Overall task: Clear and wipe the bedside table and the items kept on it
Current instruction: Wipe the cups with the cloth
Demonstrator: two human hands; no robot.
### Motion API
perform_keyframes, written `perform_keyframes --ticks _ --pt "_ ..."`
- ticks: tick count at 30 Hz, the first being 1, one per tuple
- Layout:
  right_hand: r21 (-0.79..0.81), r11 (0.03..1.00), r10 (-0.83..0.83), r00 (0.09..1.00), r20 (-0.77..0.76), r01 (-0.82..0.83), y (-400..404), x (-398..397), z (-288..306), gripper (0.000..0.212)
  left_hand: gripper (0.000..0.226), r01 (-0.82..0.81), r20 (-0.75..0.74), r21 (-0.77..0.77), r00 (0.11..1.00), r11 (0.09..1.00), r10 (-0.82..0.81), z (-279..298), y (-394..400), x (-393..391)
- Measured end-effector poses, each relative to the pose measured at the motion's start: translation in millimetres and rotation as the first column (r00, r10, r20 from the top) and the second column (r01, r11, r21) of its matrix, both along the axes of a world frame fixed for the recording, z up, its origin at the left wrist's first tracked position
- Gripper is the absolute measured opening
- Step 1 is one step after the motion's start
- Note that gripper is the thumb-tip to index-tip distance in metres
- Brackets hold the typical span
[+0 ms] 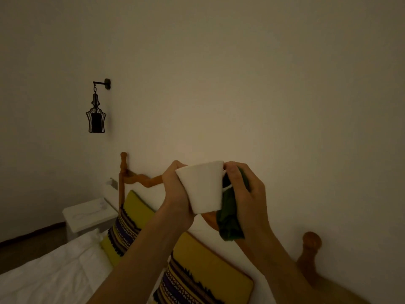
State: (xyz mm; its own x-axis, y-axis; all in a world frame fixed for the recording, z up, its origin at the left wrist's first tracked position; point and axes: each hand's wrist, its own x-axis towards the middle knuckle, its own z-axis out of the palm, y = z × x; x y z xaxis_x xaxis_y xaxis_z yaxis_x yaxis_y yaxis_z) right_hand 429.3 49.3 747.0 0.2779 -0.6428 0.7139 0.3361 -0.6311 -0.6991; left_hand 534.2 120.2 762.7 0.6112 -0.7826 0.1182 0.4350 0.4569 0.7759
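Your left hand (177, 189) grips a white cup (202, 186) at mid-frame, while your right hand (245, 194) pinches a green cloth (230, 222) against its side. Wiping looks underway; the white bedside table (87, 216), lower left, probably awaits its turn.

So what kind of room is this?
Most likely a bedroom. There's a bed with white sheets, patterned yellow pillows against a wooden headboard, and a small white bedside table beside it.
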Motion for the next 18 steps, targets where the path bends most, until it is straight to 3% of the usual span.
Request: perform_keyframes --ticks 4,7,11,14,16,18 --pt "-0.003 1.0 0.023 0.999 -0.034 -0.023 1 1 6 0.033 0.054 -0.022 -0.041 -0.041 0.999 0.999 0.02 4 -3 -5" --pt "-0.074 0.987 -0.144 0.989 -0.012 0.143 1 3 1 0.034 0.039 -0.132 -0.083 -0.04 0.988 0.99 0.128 7 -1 -6" --pt "-0.238 0.893 -0.38 0.923 0.05 0.381 4 6 0 0.033 0.047 -0.072 -0.051 -0.078 0.996 0.994 0.068 5 2 -15" --pt "-0.246 0.898 -0.384 0.922 -0.036 0.365 9 11 2 0.048 0.046 -0.075 0.011 -0.137 0.997 0.988 0.078 7 3 -18" --pt "-0.2 0.915 -0.374 0.922 -0.096 0.351 13 14 2 0.052 0.063 -0.07 0.032 -0.168 0.997 0.983 0.076 11 5 -19" --pt "-0.133 0.92 -0.377 0.925 -0.05 0.368 21 19 -3 0.047 0.071 -0.067 0.0 -0.152 0.998 0.986 0.068 14 3 -20"
